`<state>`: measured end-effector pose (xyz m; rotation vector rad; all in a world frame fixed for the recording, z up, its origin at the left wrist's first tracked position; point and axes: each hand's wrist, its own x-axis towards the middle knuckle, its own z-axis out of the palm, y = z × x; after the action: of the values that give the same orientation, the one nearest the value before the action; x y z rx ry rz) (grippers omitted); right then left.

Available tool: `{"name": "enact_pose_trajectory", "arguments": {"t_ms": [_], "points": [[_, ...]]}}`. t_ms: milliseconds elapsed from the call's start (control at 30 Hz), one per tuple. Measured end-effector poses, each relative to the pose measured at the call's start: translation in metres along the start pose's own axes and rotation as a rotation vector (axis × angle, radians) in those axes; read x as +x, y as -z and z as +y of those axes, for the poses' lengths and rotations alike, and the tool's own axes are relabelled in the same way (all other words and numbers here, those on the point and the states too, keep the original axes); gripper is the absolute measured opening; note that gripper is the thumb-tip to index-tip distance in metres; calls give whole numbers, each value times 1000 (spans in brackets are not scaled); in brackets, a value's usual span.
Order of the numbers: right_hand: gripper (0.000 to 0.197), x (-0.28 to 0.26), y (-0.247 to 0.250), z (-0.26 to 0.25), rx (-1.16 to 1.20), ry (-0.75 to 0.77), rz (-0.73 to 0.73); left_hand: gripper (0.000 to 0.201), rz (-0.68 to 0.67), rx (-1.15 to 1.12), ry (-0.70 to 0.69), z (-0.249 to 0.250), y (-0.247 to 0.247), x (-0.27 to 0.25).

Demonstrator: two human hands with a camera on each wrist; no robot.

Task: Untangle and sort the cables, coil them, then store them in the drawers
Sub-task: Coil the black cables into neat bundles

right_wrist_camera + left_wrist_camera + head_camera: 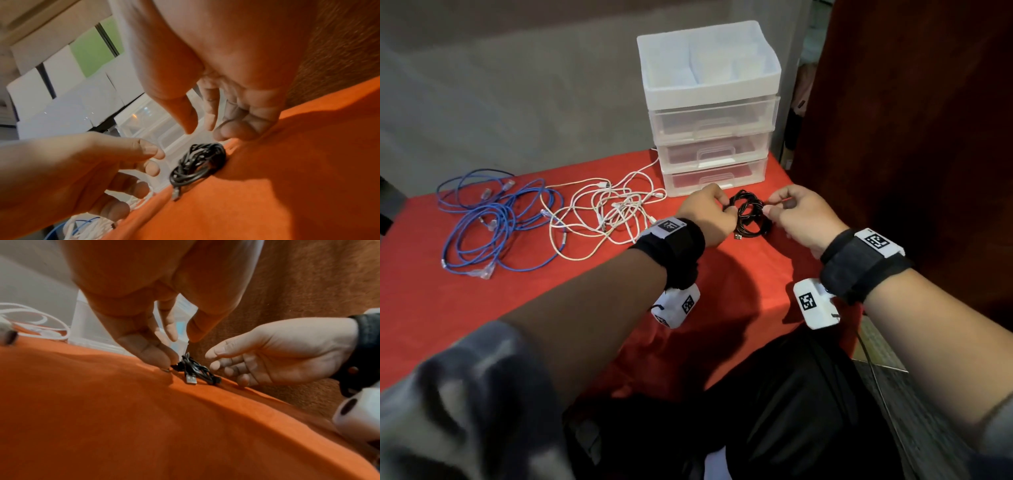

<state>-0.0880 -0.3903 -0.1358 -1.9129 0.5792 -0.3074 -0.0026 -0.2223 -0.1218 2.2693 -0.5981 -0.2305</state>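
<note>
Red cloth-covered table (739, 291) fills the middle and lower frame of the head view; fabric is matte and softly creased, its near edge hidden behind forearms and a dark lap. Translucent plastic drawer unit (710, 113) is seen at upper centre: open-topped tray above three shut drawers, contents hard to make out through the frosted fronts; no label can be read. Blue cables (493, 219) are spread in loose loops at centre left, clear plugs showing. White cables (606, 212) lie tangled between the blue ones and the drawer unit, one strand running behind the unit and lost there. Left hand (707, 214) is placed just left of the coil, fingers loosely bent; in the wrist views its fingertips are seen near the coil's edge, but contact or grip cannot be told. Right hand (803, 217) is placed just right of the coil, thumb and forefinger brought close together; in the left wrist view its fingers appear relaxed and apart from the cable. Black wrist straps carry white blocks with square black-and-white code markers; no lettering is legible. Black cable (751, 214) lies wound in a small round coil on the cloth, centre frame, just in front of the lowest drawer, between the two hands; a metal USB plug (191, 379) sticks out at its near side.
</note>
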Motion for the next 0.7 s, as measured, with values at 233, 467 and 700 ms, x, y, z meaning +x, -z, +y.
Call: {"name": "enact_pose_trajectory", "arguments": {"t_ms": [233,467,700], "points": [[5,-45,-28,-31,68,102,-46,23,69,-109,26,-43,47,-46],[13,-70,-110,-66,-55,130,-401,15,81,264,107,-122,123,-91],[32,-83,-175,-92,-362,168,-585,18,-116,498,155,-171,179,-116]]}}
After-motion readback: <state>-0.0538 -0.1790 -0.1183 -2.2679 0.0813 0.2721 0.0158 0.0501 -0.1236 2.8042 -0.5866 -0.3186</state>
